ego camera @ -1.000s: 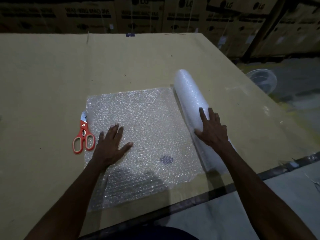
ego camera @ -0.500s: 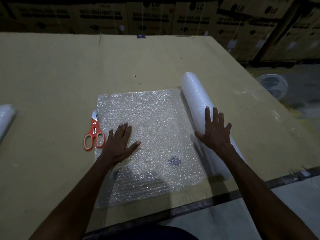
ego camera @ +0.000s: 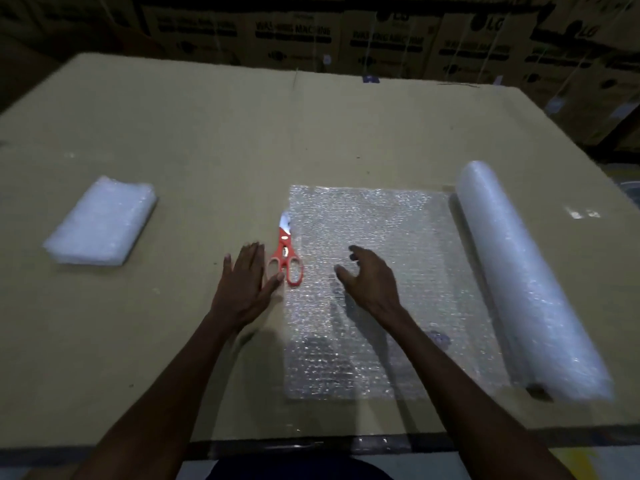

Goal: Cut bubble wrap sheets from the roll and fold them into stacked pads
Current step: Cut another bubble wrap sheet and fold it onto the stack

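A bubble wrap roll (ego camera: 526, 271) lies at the right of the cardboard-covered table, with a sheet (ego camera: 388, 237) unrolled flat to its left. Red-handled scissors (ego camera: 287, 258) lie at the sheet's left edge. My left hand (ego camera: 247, 282) lies flat on the table just left of the scissors, its thumb by the handles. My right hand (ego camera: 370, 278) hovers over the sheet with loosely spread fingers, holding nothing. A stack of folded bubble wrap pads (ego camera: 102, 221) sits at the far left.
The brown cardboard tabletop (ego camera: 207, 140) stretches wide behind and to the left. Stacked cardboard boxes (ego camera: 381, 39) line the back. The table's near edge (ego camera: 277, 441) runs just in front of my body.
My left hand has slid off the sheet to the table beside the scissors. My right hand has left the roll and moved left over the sheet. The view has swung left, showing the pad stack.
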Tool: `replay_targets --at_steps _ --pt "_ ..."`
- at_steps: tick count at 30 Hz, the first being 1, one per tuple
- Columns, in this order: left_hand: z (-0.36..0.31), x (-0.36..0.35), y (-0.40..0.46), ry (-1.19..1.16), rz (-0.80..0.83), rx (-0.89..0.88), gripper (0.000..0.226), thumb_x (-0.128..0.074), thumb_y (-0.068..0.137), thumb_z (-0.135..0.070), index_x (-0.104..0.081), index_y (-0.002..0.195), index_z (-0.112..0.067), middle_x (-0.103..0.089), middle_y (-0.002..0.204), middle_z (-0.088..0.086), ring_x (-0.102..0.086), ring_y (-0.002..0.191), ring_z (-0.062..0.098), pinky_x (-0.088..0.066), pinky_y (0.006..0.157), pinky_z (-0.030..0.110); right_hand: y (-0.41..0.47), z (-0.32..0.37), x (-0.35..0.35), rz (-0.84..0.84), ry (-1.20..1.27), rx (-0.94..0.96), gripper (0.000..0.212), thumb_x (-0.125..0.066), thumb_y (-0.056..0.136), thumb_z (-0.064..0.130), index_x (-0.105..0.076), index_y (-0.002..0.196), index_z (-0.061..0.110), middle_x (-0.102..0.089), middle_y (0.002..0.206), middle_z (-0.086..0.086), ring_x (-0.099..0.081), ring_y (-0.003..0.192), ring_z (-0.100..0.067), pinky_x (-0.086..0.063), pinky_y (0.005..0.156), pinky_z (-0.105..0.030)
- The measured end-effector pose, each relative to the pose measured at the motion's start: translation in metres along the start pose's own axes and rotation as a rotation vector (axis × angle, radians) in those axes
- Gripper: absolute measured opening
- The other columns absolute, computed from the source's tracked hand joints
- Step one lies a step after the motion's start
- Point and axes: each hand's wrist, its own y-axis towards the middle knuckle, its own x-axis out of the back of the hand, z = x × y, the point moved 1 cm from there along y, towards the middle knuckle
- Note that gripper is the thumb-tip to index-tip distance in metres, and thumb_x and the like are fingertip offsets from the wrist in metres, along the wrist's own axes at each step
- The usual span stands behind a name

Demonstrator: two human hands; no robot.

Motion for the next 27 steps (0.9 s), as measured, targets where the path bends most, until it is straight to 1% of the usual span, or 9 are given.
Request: replay_targets --at_steps 4,7,10,16,20,22,23,25,27 --pt "0.033 -0.002 -0.011 0.024 0.006 0.022 0.091 -0.006 0.095 -0.069 -0.026 0.155 -0.003 -0.027 0.162 0.016 -0.021 0.151 0.030 -0.015 0.118 0.058 0.007 0.048 -0.045 0.059 0.064 -0.023 0.033 -0.072 0.090 0.033 -0.074 0.113 0.009 -0.077 0.101 -0.010 -0.071 0.095 -0.029 -0.052 0.082 -0.037" --pt "0.044 -0.005 -0.015 0.019 0.021 0.008 0.086 -0.007 0.097 -0.064 -0.029 0.154 -0.003 -0.030 0.160 0.016 -0.024 0.150 0.032 -0.017 0.117 0.059 0.014 0.070 -0.067 0.050 0.045 -0.066 0.025 -0.070 0.088 0.033 -0.071 0.084 0.009 -0.074 0.085 -0.011 -0.068 0.085 -0.032 -0.042 0.067 -0.035" --pt "0.050 -0.006 -0.020 0.025 0.066 0.014 0.089 -0.001 0.094 -0.066 -0.021 0.158 -0.007 -0.020 0.165 0.013 -0.013 0.153 0.028 -0.008 0.120 0.054 0.023 0.081 -0.086 0.048 0.009 -0.149 0.032 -0.071 0.087 0.040 -0.069 0.085 0.008 -0.073 0.091 -0.015 -0.067 0.089 -0.036 -0.034 0.066 -0.032" --pt "0.052 -0.010 -0.023 0.044 0.082 0.006 0.109 0.024 0.082 -0.073 -0.019 0.158 -0.009 -0.012 0.166 0.011 -0.007 0.154 0.025 -0.003 0.121 0.054 0.033 0.101 -0.095 0.083 -0.048 -0.269 0.041 -0.080 0.080 0.038 -0.067 0.094 0.001 -0.071 0.103 -0.022 -0.068 0.098 -0.040 -0.043 0.070 -0.033" --pt "0.052 -0.011 -0.025 0.016 0.059 -0.001 0.102 0.017 0.087 -0.072 -0.020 0.158 -0.009 -0.011 0.167 0.011 -0.006 0.154 0.024 -0.002 0.122 0.054 0.044 0.107 -0.090 0.104 -0.018 -0.331 0.049 -0.083 0.078 0.034 -0.064 0.103 -0.003 -0.069 0.106 -0.019 -0.067 0.101 -0.034 -0.048 0.076 -0.035" --pt "0.052 -0.012 -0.026 0.003 0.051 -0.005 0.099 0.012 0.090 -0.071 -0.023 0.157 -0.008 -0.013 0.166 0.011 -0.008 0.154 0.024 -0.004 0.122 0.055 0.050 0.104 -0.081 0.087 0.167 -0.451 0.056 -0.086 0.074 0.041 -0.067 0.100 -0.005 -0.070 0.095 -0.018 -0.067 0.086 -0.029 -0.045 0.067 -0.033" --pt "0.052 -0.012 -0.026 0.001 0.047 -0.008 0.099 0.011 0.090 -0.071 -0.024 0.157 -0.008 -0.014 0.166 0.011 -0.009 0.154 0.025 -0.004 0.122 0.055 0.050 0.101 -0.075 0.080 0.359 -0.530 0.053 -0.087 0.074 0.039 -0.069 0.097 -0.006 -0.070 0.089 -0.019 -0.067 0.076 -0.028 -0.047 0.062 -0.033" --pt "0.052 -0.011 -0.025 0.013 0.066 -0.012 0.099 0.010 0.090 -0.072 -0.022 0.158 -0.008 -0.012 0.166 0.011 -0.007 0.154 0.025 -0.003 0.122 0.055 0.045 0.098 -0.059 0.109 0.724 -0.613 0.032 -0.082 0.082 0.022 -0.071 0.092 -0.005 -0.068 0.078 -0.016 -0.060 0.060 -0.021 -0.051 0.056 -0.030" --pt "0.052 -0.011 -0.024 0.034 0.078 -0.011 0.099 0.008 0.089 -0.073 -0.019 0.158 -0.008 -0.011 0.167 0.011 -0.007 0.154 0.025 -0.003 0.122 0.056 0.034 0.096 -0.040 0.147 0.911 -0.617 0.016 -0.073 0.089 0.012 -0.070 0.092 -0.003 -0.066 0.077 -0.014 -0.060 0.061 -0.019 -0.055 0.062 -0.028"
